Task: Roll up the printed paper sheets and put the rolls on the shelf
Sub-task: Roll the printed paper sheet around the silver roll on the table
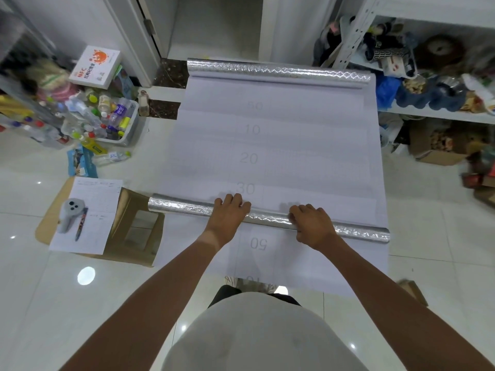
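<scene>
Both hands lay palm-down on the near silver roll (184, 207), which crossed the printed paper sheet (270, 156) spread on the tiled floor (48, 303). At nine o'clock from that roll sat a cardboard box (134, 231) with a form and a pen on it. Left hand (230, 210) rested with fingers draped over the top, curled loosely, not clenched; at three o'clock from it the right hand (312, 223) cupped the roll the same way, a stretch of tube bare between them. A second silver roll (278, 72) lay at twelve o'clock, at the sheet's far end, and the shelf (439, 115) stood at two o'clock, crowded. The sheet looked light, thin and easily creased, its foil face probably slick. Even pressure from both palms, spaced apart, would likely keep the winding straight; carrying it, a grip near both ends seemed safest.
</scene>
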